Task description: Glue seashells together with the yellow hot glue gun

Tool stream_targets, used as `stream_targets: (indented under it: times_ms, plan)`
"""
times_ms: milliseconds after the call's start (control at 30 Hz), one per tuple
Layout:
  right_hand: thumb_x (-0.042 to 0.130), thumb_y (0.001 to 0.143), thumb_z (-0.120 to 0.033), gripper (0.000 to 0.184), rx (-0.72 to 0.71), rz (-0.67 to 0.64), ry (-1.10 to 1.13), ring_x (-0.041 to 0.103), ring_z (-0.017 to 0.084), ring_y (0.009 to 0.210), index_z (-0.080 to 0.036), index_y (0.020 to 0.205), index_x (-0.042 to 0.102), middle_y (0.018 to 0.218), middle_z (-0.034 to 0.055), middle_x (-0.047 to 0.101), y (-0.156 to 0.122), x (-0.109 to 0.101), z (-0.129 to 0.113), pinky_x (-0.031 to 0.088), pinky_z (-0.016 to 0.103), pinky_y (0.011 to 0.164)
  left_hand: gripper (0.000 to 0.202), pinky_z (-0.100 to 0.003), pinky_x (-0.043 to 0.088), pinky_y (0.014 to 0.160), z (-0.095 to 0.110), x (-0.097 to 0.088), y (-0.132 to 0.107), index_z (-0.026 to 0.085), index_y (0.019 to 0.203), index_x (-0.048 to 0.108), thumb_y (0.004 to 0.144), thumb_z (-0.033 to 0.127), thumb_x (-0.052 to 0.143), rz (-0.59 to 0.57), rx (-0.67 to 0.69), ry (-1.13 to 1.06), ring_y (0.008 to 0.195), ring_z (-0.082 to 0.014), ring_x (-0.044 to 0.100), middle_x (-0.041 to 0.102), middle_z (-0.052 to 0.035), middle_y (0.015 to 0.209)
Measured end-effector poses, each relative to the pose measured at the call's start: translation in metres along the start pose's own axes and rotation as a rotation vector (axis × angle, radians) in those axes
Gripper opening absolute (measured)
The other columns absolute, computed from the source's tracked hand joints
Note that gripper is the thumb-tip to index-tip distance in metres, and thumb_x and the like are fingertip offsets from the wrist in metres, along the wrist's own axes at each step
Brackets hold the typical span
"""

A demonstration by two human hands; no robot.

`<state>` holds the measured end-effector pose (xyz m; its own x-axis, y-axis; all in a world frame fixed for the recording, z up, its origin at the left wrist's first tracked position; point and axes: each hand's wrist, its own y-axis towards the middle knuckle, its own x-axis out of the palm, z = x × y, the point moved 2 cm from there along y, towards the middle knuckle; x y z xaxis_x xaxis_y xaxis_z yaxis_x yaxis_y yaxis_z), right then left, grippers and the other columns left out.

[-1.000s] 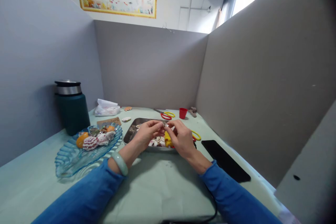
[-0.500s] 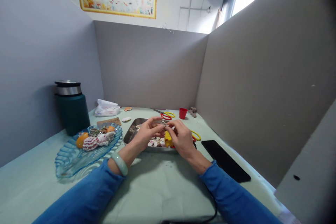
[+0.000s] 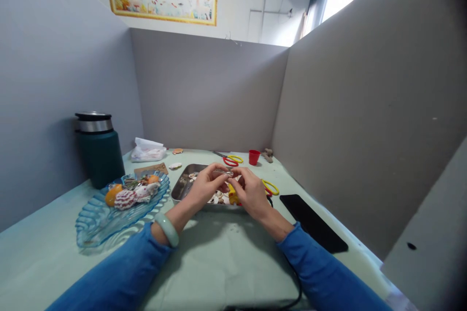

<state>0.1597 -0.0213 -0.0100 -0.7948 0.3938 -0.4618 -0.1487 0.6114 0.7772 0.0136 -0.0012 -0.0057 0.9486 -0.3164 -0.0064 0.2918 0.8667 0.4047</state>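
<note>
One small shiny piece (image 3: 229,173) sits pinched between fingers (image 3: 237,186) of the left hand (image 3: 205,185) and right hand (image 3: 252,193).

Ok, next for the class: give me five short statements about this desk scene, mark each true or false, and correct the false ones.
1. The left hand and right hand meet at a small shiny piece. True.

2. The pale green, ring-shaped bangle is on the right wrist. False: it is on the left wrist.

3. The small red tapered cup stands beyond the rectangular silver metal tray. True.

4. The dark teal cylindrical bottle lies on its side. False: it stands upright, behind the translucent blue ridged dish.

5. The flat black oblong object lies left of the tray. False: it lies to the right.
</note>
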Motion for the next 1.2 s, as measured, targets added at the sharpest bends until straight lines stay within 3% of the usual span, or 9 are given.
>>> stream_targets:
  times_ms: [367,733,1033,1200]
  plan:
    - [0.05,0.086,-0.023,0.018,0.036,0.017,0.099,0.059,0.015,0.069,-0.019,0.1,0.06,0.094,0.0056,0.063,0.003,-0.003,-0.003,0.048,0.027,0.068,0.028,-0.03,0.052,0.061,0.009,0.0,-0.002,0.018,0.092,0.056,0.074,0.038,0.064,-0.047,0.034,0.12,0.063,-0.0177,0.065,0.067,-0.0049,0.074]
    - [0.052,0.085,-0.024,0.018,0.093,0.041,0.23,0.058,0.014,0.069,-0.018,0.1,0.061,0.091,0.0051,0.064,0.002,0.001,0.002,0.048,0.025,0.064,0.022,-0.026,0.048,0.053,0.008,-0.002,-0.003,0.018,0.092,0.056,0.079,0.035,0.058,-0.044,0.126,0.268,0.056,-0.0154,0.062,0.066,-0.0042,0.07]
    - [0.055,0.083,-0.028,0.021,0.171,0.039,0.41,0.056,0.012,0.061,-0.019,0.102,0.06,0.086,0.0036,0.062,0.0,0.004,0.007,0.047,0.024,0.057,0.015,-0.021,0.044,0.052,0.009,-0.004,-0.002,0.019,0.096,0.057,0.083,0.025,0.052,-0.044,0.279,0.444,0.054,-0.0117,0.061,0.066,-0.0011,0.07]
    - [0.057,0.08,-0.03,0.025,0.246,0.02,0.53,0.053,0.011,0.056,-0.018,0.101,0.06,0.072,0.0006,0.06,0.002,0.004,0.006,0.044,0.023,0.052,0.014,-0.021,0.044,0.054,0.017,-0.003,-0.004,0.019,0.095,0.059,0.083,0.023,0.052,-0.014,0.35,0.572,0.053,-0.0112,0.061,0.067,-0.0008,0.068]
